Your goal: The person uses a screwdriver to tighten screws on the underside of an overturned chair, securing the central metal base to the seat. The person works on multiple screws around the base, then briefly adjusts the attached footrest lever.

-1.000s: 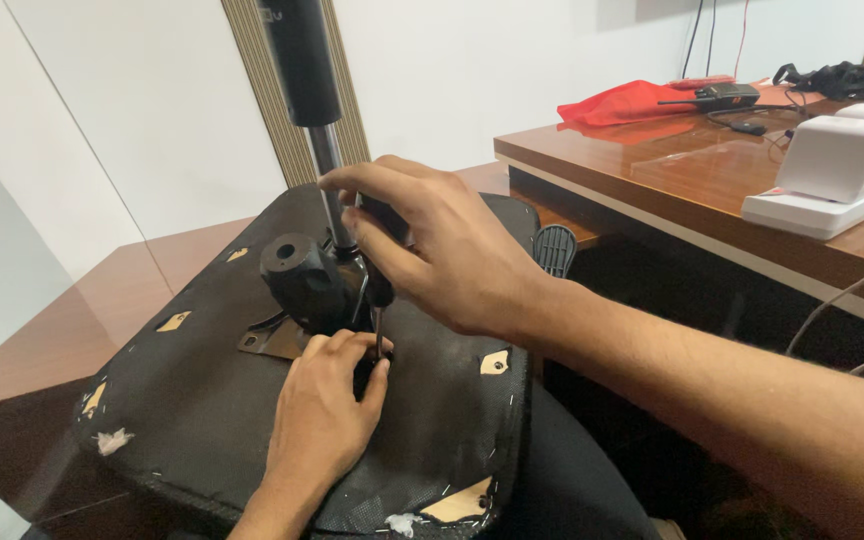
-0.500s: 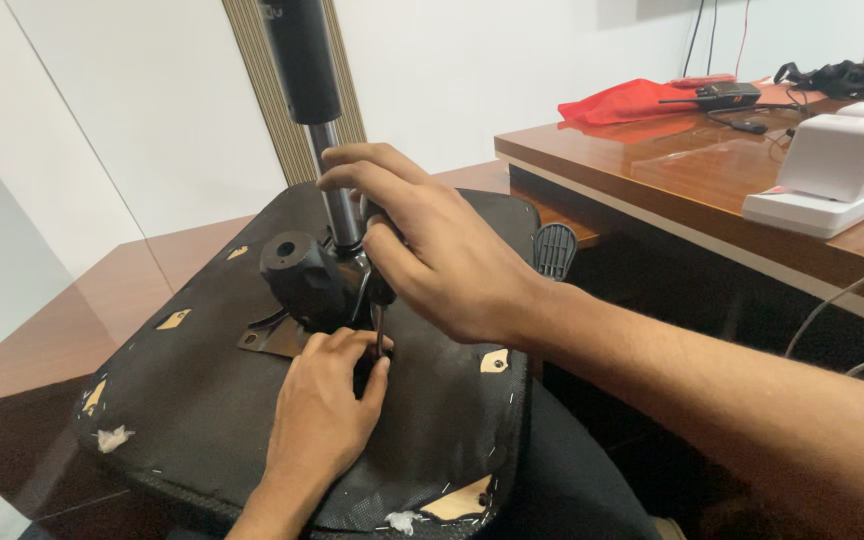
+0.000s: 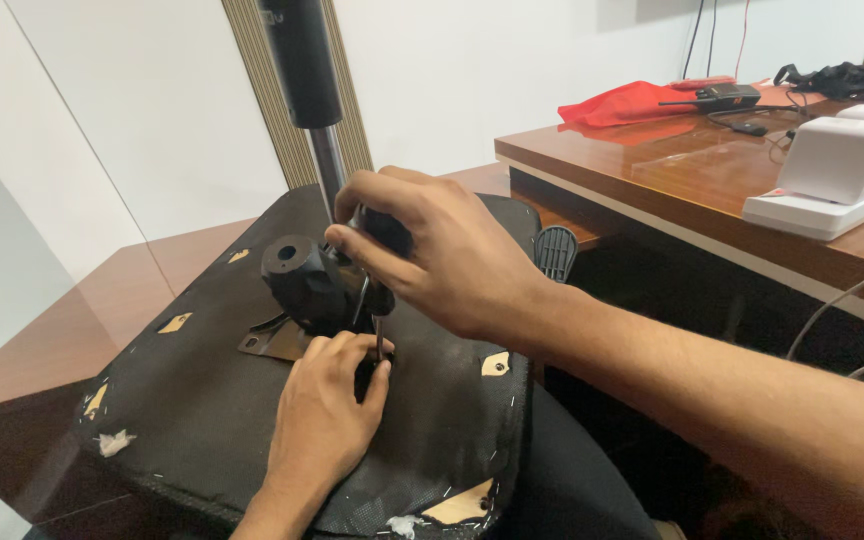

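An upturned chair seat (image 3: 202,420) with a black fabric underside lies in front of me. A black metal mechanism (image 3: 297,285) sits bolted at its middle, and a gas-lift column (image 3: 302,80) rises from it. My right hand (image 3: 432,250) grips the dark handle of a screwdriver (image 3: 379,330), whose thin shaft points straight down beside the mechanism. My left hand (image 3: 327,410) rests on the fabric with its fingertips pinched around the tip of the shaft, where a fastener is hidden.
A wooden desk (image 3: 652,160) stands at the right with a red cloth (image 3: 632,100), a black handset (image 3: 722,97), cables and a white device (image 3: 832,170). A black lever paddle (image 3: 556,250) sticks out behind the seat. White wall panels stand behind.
My right hand has turned slightly on the screwdriver handle. My left hand stays at the shaft's tip. The seat has not moved.
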